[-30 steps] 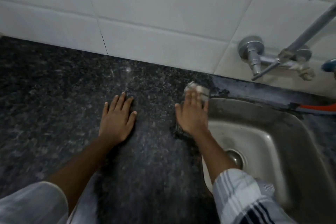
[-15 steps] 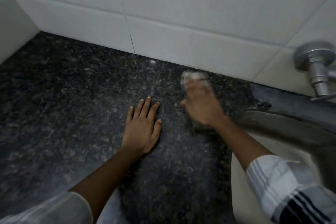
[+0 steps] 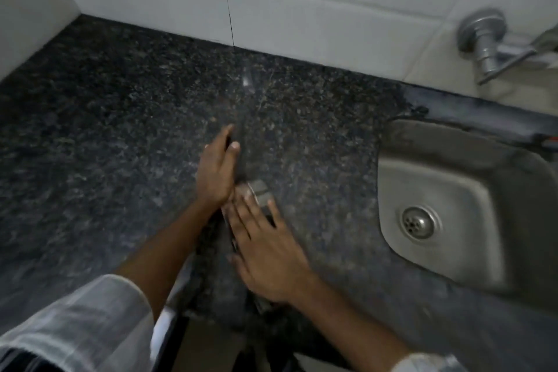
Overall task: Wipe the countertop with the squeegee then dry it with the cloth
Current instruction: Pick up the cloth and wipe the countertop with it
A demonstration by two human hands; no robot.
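Note:
The dark speckled granite countertop (image 3: 120,136) fills the view. My right hand (image 3: 268,251) lies flat with fingers spread, pressing a small grey cloth (image 3: 260,192) onto the counter near its front edge; only the cloth's far end shows beyond the fingertips. My left hand (image 3: 216,170) sits just left of it, turned on its edge with the fingers together and the heel touching the cloth. No squeegee is in view.
A steel sink (image 3: 447,208) with a round drain (image 3: 420,222) is set into the counter on the right. A metal tap fitting (image 3: 486,42) sticks out of the white tiled wall (image 3: 302,0) above it. A white side wall (image 3: 27,9) closes the left corner.
My right hand has dragged the cloth from near the back wall toward the counter's front edge. My left hand has lifted from flat onto its edge, closer to the cloth.

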